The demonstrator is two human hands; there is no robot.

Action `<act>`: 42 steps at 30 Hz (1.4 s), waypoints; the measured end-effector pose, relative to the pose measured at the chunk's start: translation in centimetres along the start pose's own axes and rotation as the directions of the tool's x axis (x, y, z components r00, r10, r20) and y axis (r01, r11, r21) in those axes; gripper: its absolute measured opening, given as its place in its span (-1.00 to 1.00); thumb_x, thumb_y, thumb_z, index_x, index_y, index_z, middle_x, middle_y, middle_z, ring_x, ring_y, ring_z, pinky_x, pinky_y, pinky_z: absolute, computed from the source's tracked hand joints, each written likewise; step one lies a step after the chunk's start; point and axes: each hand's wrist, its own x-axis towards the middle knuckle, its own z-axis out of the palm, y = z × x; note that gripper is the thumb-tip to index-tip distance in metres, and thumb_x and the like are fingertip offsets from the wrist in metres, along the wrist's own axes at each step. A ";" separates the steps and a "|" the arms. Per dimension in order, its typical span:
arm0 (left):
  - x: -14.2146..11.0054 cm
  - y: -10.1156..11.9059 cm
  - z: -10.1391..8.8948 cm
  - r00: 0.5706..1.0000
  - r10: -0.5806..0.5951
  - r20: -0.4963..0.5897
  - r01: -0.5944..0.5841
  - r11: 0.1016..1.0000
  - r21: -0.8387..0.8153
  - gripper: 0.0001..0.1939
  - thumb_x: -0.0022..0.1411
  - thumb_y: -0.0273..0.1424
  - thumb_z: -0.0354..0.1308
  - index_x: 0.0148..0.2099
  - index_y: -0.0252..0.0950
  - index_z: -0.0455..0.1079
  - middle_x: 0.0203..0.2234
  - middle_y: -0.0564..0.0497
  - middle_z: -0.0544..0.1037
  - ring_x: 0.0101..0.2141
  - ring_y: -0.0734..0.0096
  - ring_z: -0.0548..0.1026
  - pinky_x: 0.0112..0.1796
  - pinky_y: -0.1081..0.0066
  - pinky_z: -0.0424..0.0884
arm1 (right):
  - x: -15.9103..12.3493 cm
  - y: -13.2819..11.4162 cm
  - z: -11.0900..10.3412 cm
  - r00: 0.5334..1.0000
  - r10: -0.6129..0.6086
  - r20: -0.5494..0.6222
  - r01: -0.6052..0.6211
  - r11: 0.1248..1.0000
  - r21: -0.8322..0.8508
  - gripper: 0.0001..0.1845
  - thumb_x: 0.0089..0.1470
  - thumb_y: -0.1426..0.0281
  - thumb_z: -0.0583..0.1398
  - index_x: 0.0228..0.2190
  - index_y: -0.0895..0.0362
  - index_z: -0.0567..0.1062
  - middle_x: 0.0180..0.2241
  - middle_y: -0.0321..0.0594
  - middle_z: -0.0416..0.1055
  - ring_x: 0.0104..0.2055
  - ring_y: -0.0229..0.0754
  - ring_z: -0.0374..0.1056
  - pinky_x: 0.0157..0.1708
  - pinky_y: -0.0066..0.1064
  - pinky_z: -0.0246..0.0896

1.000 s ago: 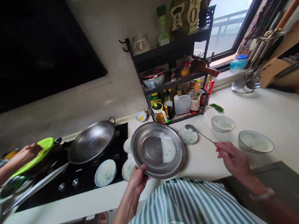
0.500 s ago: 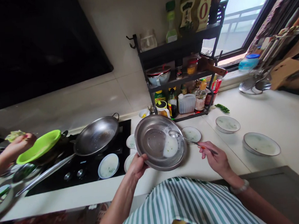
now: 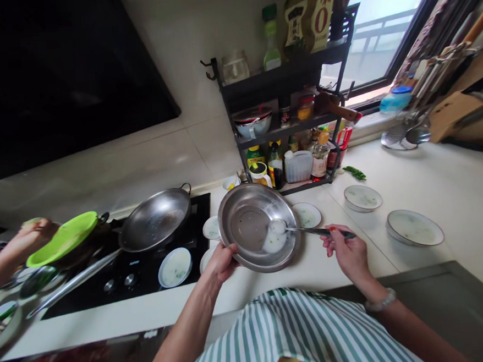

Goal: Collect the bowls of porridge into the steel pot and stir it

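Note:
My left hand (image 3: 222, 261) grips the near-left rim of a wide metal basin (image 3: 245, 230), which is tilted toward the right. A small pool of milky white soup (image 3: 274, 241) with green bits lies in its lower right part. My right hand (image 3: 345, 251) is closed around the handle of a metal spoon (image 3: 311, 230), whose bowl rests in that soup. Close beyond the basin stands a bowl of the same pale soup (image 3: 308, 216). Two more soup bowls, one small (image 3: 362, 198) and one larger (image 3: 414, 228), stand to the right.
Left on the black stove (image 3: 144, 279) are a wok (image 3: 155, 220) and a soup bowl (image 3: 175, 267). Another person's hand (image 3: 36, 234) is beside a green basket (image 3: 63, 237). A black spice rack (image 3: 276, 82) stands behind the basin. Green leaves (image 3: 354, 173) lie on the counter.
The spoon has dipped from above the soup down into the pool, its handle now flatter. The other person's hand at far left has lowered slightly. The basin is still held tilted.

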 end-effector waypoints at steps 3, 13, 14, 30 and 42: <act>-0.1 0.2 0.3 1.000 -0.004 0.009 0.004 1.000 0.013 -0.74 -0.17 -0.64 0.05 -0.35 -0.31 0.25 -0.65 0.09 0.43 -0.64 0.47 0.39 -0.58 0.47 0.33 | 0.2 -0.1 -0.3 1.000 0.010 -0.028 -0.009 1.000 0.019 -0.64 0.07 0.12 0.22 -0.32 0.19 0.46 -0.60 -0.27 0.43 -0.68 -0.30 0.27 -0.78 -0.50 0.17; -0.1 0.2 0.5 1.000 0.001 0.017 -0.001 1.000 0.004 -0.74 -0.15 -0.64 0.08 -0.33 -0.30 0.26 -0.63 0.10 0.43 -0.64 0.47 0.39 -0.58 0.48 0.32 | 0.3 -1.6 -0.8 0.998 -0.045 -0.039 0.044 0.999 -0.017 -0.61 0.04 0.09 0.23 -0.33 0.19 0.45 -0.61 -0.27 0.43 -0.71 -0.31 0.25 -0.80 -0.48 0.17; -0.1 0.2 0.5 1.000 0.005 0.014 -0.005 1.000 -0.002 -0.73 -0.15 -0.65 0.07 -0.33 -0.30 0.26 -0.63 0.09 0.44 -0.63 0.47 0.39 -0.58 0.47 0.34 | 0.3 -1.7 -0.8 0.998 -0.050 -0.042 0.049 0.999 -0.016 -0.62 0.04 0.10 0.23 -0.33 0.19 0.45 -0.60 -0.27 0.42 -0.71 -0.30 0.25 -0.80 -0.47 0.17; 0.3 0.0 -0.1 1.000 0.013 0.025 -0.012 1.000 -0.028 -0.73 -0.17 -0.64 0.07 -0.34 -0.29 0.24 -0.65 0.11 0.42 -0.65 0.46 0.39 -0.61 0.46 0.34 | 1.3 -2.6 -1.7 0.982 0.047 -0.183 -0.023 0.991 0.131 -0.74 -0.02 0.25 0.25 -0.36 0.20 0.46 -0.61 -0.25 0.43 -0.66 -0.28 0.27 -0.79 -0.52 0.10; 1.1 0.3 -1.0 0.999 0.021 0.028 -0.022 1.000 0.021 -0.76 -0.15 -0.59 0.13 -0.35 -0.30 0.28 -0.62 0.07 0.45 -0.64 0.43 0.40 -0.59 0.44 0.35 | 3.1 -1.7 -5.2 0.961 -0.166 -0.222 0.122 0.972 -0.198 -0.75 0.10 0.20 0.18 -0.33 0.15 0.46 -0.63 -0.29 0.40 -0.68 -0.25 0.28 -0.73 -0.44 0.19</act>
